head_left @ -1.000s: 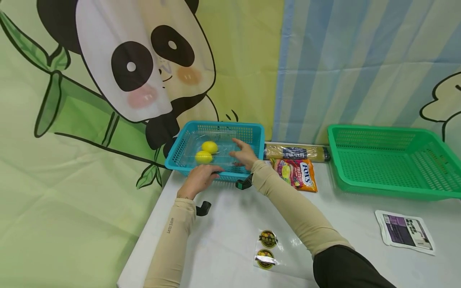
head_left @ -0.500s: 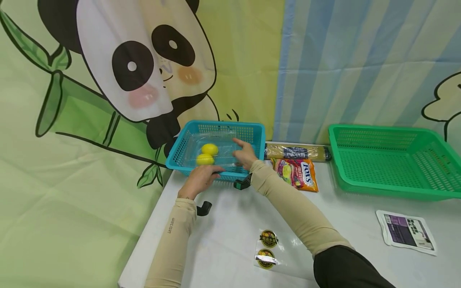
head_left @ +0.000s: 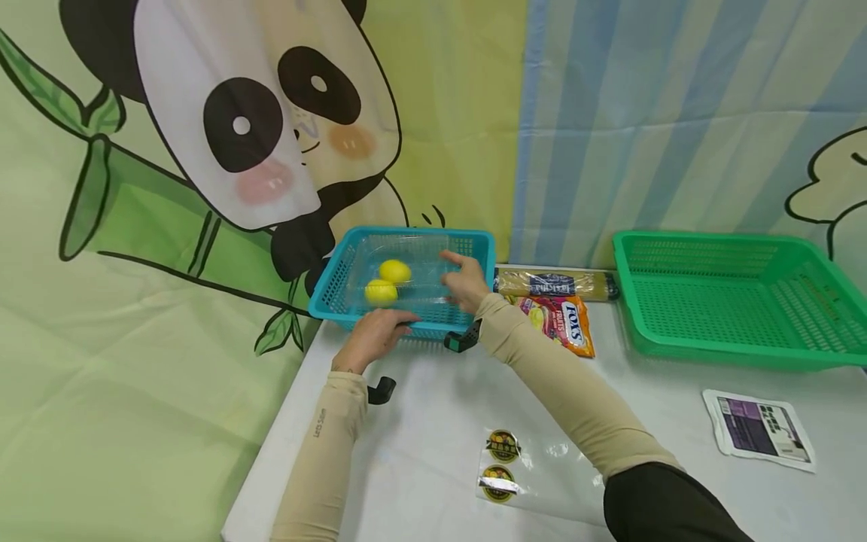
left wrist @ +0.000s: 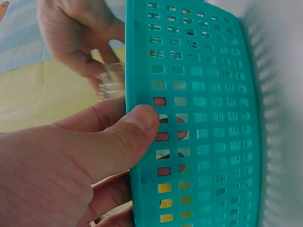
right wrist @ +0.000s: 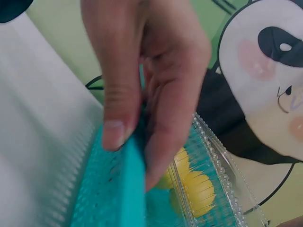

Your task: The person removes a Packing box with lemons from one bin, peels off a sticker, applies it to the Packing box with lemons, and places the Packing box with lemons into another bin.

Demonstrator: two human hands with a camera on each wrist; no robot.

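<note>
Two lemons (head_left: pixel 388 283), container (head_left: pixel 425 263) edges faint

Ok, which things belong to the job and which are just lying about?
In the job:
blue basket, gripped by the left hand
clear container, held by the right hand
two yellow fruits

Seemingly lying about:
green basket
long yellow packet
FOX'S bag
flat pouch
stickered clear sheet

A green basket (head_left: pixel 738 351) sits far right on a white table (head_left: pixel 420 429); just left of it, a long yellowish pkg. (head_left: pixel 585 284) lies beyond an orange-and-red Fox's Fruits bag (head_left: pixel 562 325). Near right, a white-and-purple pkt. (head_left: pixel 759 430) lies flat; near ctr., a clear plastic sheet (head_left: pixel 549 482) w/ two round black-and-gold labels (head_left: pixel 503 446). Bkgd.: a cloth backdrop (head_left: pixel 457 128) w/ cartoon panda (head_left: pixel 183 98) at left, blue stripes (head_left: pixel 596 128) at right.
</note>
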